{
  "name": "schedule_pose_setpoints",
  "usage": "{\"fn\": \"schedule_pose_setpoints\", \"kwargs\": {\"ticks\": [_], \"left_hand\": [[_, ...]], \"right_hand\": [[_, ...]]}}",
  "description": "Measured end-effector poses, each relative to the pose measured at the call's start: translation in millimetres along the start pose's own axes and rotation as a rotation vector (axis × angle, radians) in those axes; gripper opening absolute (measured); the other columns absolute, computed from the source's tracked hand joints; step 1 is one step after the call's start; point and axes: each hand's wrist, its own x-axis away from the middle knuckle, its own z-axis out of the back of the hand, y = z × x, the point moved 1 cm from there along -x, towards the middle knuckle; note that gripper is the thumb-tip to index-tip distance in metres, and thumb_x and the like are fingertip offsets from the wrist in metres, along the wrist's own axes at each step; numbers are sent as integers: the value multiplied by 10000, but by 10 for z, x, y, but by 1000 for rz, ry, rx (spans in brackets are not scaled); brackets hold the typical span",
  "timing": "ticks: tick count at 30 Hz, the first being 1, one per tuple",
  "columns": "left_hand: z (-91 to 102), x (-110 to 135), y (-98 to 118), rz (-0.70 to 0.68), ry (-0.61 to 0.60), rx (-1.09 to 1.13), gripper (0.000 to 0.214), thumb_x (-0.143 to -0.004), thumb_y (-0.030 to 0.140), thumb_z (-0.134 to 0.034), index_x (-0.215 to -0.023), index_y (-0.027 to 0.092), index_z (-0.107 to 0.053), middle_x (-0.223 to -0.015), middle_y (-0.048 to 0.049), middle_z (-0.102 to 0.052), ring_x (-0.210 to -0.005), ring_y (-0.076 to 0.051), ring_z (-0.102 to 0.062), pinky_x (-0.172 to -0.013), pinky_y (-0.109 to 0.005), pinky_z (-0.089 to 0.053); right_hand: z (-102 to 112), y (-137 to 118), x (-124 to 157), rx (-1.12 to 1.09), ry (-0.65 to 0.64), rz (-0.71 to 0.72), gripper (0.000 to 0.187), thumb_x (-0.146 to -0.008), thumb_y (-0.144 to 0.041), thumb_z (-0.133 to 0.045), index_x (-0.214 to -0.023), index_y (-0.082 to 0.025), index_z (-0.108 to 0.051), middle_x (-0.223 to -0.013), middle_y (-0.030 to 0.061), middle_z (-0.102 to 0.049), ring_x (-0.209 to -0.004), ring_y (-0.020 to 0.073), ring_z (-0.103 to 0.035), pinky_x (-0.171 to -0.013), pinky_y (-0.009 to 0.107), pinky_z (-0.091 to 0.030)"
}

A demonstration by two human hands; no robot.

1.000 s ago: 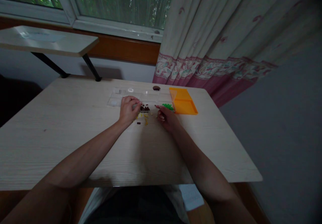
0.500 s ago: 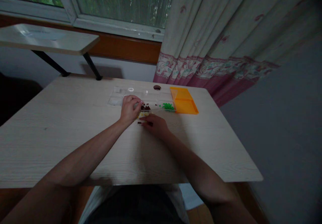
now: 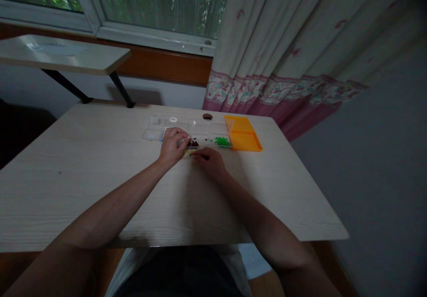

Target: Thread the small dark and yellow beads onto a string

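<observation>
A clear plastic compartment box (image 3: 156, 130) lies on the pale wooden table (image 3: 100, 172), with its orange lid (image 3: 243, 139) open to the right. Dark brown beads (image 3: 192, 144) fill one compartment and green beads (image 3: 222, 141) another. My left hand (image 3: 171, 146) rests curled on the box's front edge beside the brown beads. My right hand (image 3: 208, 162) lies palm down just in front of the box, fingertips pinched over small yellow beads (image 3: 187, 153) loose on the table; what it pinches is hidden.
A small dark round spot (image 3: 207, 117) sits behind the box. A second table (image 3: 63, 57) stands at the back left under the window. A flowered curtain (image 3: 273, 57) hangs at the right, past the table's edge.
My right hand has moved left from the green beads to the loose beads in front of the box, covering them. My left hand has stayed on the box.
</observation>
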Motion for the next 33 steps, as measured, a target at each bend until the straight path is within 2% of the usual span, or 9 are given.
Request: {"fn": "schedule_pose_setpoints", "kwargs": {"ticks": [3, 5, 7, 10, 22, 29, 33], "left_hand": [[21, 9, 77, -101, -65, 57, 146, -917, 307, -566, -922, 217, -680, -952, -42, -645, -969, -194, -548, -907, -373, -430], [35, 19, 133, -176, -127, 72, 147, -903, 292, -581, -999, 227, -671, -981, -47, -641, -988, -195, -546, -916, -374, -433], [40, 29, 171, -237, -194, 66, 191, -886, 268, -593, -1062, 234, -659, -1011, -53, -635, -1005, -202, -542, -920, -381, -435], [33, 38, 177, -273, -233, 45, 204, -882, 251, -595, -1075, 240, -661, -1023, -56, -633, -1010, -208, -541, -915, -393, -438], [-12, 38, 116, -284, -153, 30, 141, -870, 292, -649, -1003, 256, -679, -973, -38, -634, -969, -196, -549, -861, -364, -455], [-9, 42, 127, -237, -182, 45, 94, -868, 299, -650, -944, 244, -668, -979, -37, -638, -980, -197, -549, -884, -373, -447], [8, 27, 113, -159, -132, 12, 101, -872, 317, -642, -925, 234, -662, -966, -36, -641, -982, -201, -545, -904, -382, -429]], "right_hand": [[81, 83, -54, -268, 98, -182, 265, -754, -434, -685, -852, -199, -759, -682, -7, -664, -624, 130, -550, -617, 251, -420], [113, 118, -68, -399, 88, -269, 346, -725, -500, -693, -873, -193, -751, -534, -45, -553, -481, 100, -443, -486, 231, -338], [129, 123, -68, -482, 64, -309, 395, -701, -529, -703, -889, -184, -743, -470, -70, -461, -417, 81, -358, -420, 223, -252], [136, 89, -60, -514, 49, -302, 405, -688, -528, -716, -878, -171, -735, -454, -78, -432, -404, 72, -336, -404, 221, -218], [131, 72, -62, -506, 41, -312, 402, -708, -547, -688, -853, -173, -713, -462, -74, -454, -404, 78, -355, -412, 222, -243], [131, 84, -65, -432, 38, -294, 416, -762, -580, -628, -809, -173, -699, -459, -69, -456, -404, 82, -377, -416, 221, -269], [139, 90, -68, -532, 74, -310, 439, -770, -583, -610, -879, -170, -710, -506, -63, -481, -404, 74, -392, -408, 217, -287]]}}
